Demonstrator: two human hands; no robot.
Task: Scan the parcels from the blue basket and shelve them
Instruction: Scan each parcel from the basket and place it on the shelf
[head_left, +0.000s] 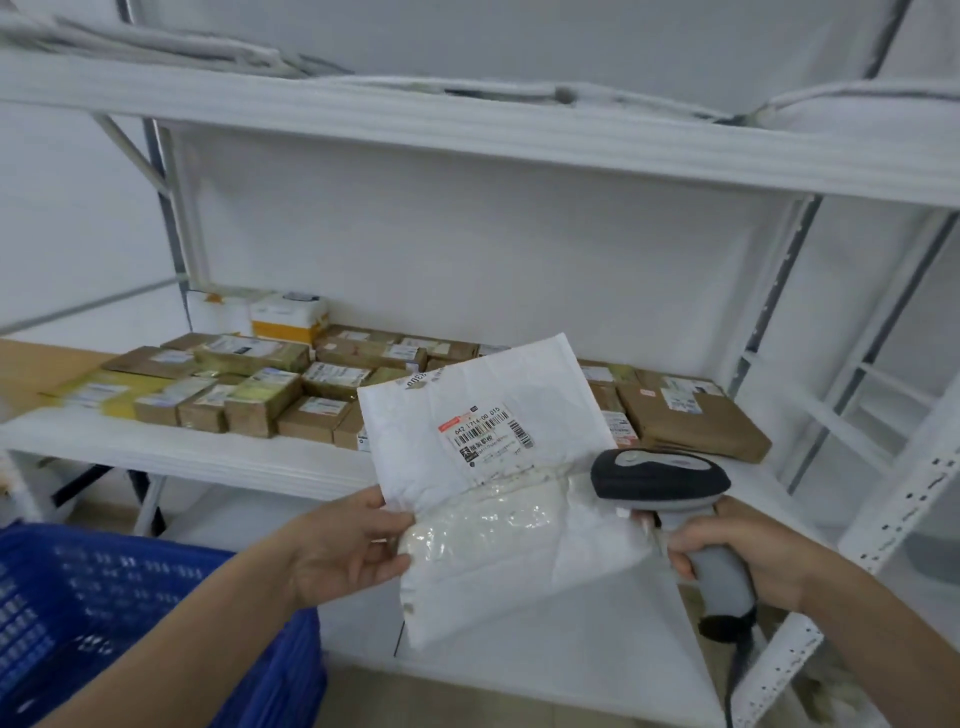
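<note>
white plastic mailer parcel (519, 566) pinched at its edge by left grip (353, 545), label (485, 434) faced up for reading | grey-black handheld scanner (660, 475) clasped in right grip (743, 551) beside it

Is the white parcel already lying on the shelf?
No, the left hand holds the white parcel up in front of the shelf, beside the scanner in the right hand.

White metal shelving rack (467, 140) against plain white wall (62, 208), beige floor (467, 696) beneath.
</note>
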